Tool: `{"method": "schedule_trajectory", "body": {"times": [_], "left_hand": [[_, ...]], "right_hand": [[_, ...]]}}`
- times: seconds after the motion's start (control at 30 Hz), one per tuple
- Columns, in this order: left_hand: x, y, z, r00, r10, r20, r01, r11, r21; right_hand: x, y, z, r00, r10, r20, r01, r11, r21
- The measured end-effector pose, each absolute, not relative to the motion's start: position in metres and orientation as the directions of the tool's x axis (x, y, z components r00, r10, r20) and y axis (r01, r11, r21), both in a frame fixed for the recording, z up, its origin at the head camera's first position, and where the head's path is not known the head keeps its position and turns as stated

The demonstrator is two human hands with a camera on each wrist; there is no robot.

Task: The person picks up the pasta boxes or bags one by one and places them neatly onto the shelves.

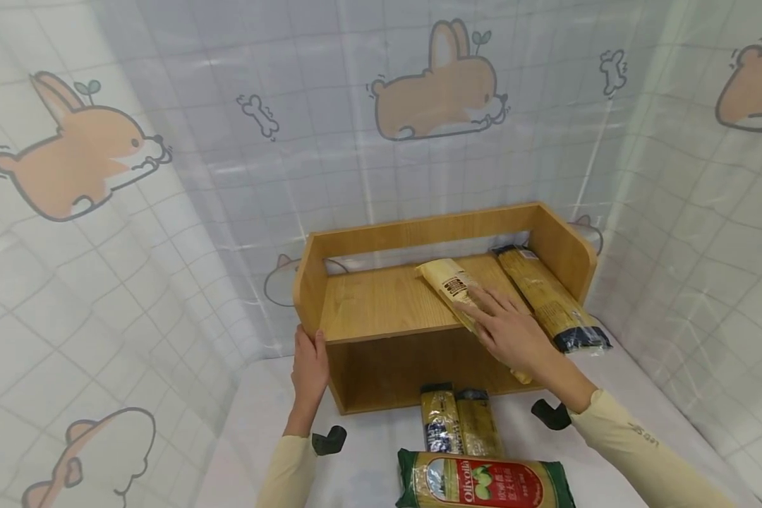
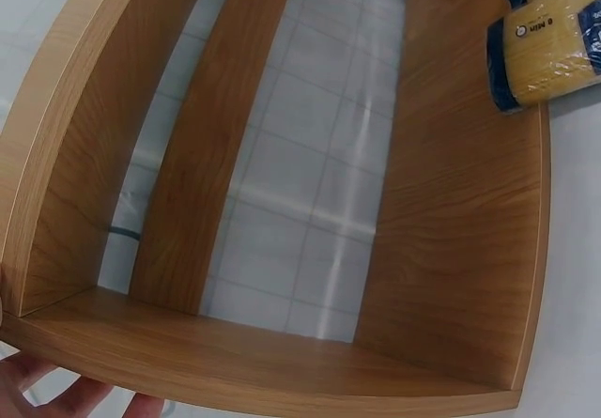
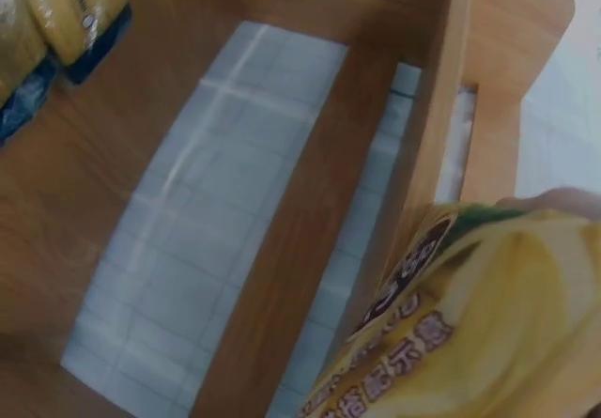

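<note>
A light wooden two-tier shelf (image 1: 381,300) stands against the back wall. At its left side panel, my left hand (image 1: 310,367) grips the front edge; its fingertips (image 2: 80,394) show beneath the panel in the left wrist view. My right hand (image 1: 511,331) holds a yellow noodle packet (image 1: 447,282) that slants across the upper board, its near end jutting past the front. Printed lettering on the packet (image 3: 404,343) fills the lower right of the right wrist view. Right of it, a spaghetti pack (image 1: 546,300) with navy ends lies along the right panel.
Two spaghetti packs (image 1: 441,423) lie side by side, far ends at the lower compartment (image 2: 549,52). In front of them a larger red-labelled, green-ended pasta pack (image 1: 482,481) lies crosswise. Black curved pieces (image 1: 329,440) sit on the white tabletop (image 1: 248,423). Patterned sheeting surrounds everything.
</note>
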State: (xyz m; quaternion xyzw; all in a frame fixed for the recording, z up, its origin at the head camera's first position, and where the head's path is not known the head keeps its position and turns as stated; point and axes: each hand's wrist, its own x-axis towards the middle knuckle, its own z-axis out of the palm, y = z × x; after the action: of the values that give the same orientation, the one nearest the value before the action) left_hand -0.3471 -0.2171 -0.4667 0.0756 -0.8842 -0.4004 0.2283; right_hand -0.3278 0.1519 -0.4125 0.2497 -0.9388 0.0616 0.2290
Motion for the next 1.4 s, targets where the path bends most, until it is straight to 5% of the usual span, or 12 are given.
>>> {"method": "schedule_trajectory", "body": {"times": [0.13, 0.37, 0.87, 1.4], "left_hand": [[-0.347, -0.218, -0.467, -0.882, -0.321, 0.346, 0.046, 0.671, 0.74], [-0.347, -0.216, -0.466, -0.886, -0.325, 0.33, 0.036, 0.662, 0.749], [-0.349, -0.216, -0.467, -0.885, -0.33, 0.328, 0.024, 0.671, 0.741], [-0.348, -0.215, -0.464, -0.893, -0.323, 0.313, 0.016, 0.673, 0.74]], "right_hand": [[-0.332, 0.152, -0.415, -0.739, -0.503, 0.45, -0.556, 0.831, 0.016], [-0.333, 0.149, -0.411, -0.836, -0.375, 0.4, -0.43, 0.901, -0.054], [-0.344, 0.159, -0.405, -0.91, -0.194, 0.367, -0.256, 0.958, -0.129], [-0.344, 0.155, -0.405, -0.912, -0.16, 0.377, -0.246, 0.95, -0.192]]}}
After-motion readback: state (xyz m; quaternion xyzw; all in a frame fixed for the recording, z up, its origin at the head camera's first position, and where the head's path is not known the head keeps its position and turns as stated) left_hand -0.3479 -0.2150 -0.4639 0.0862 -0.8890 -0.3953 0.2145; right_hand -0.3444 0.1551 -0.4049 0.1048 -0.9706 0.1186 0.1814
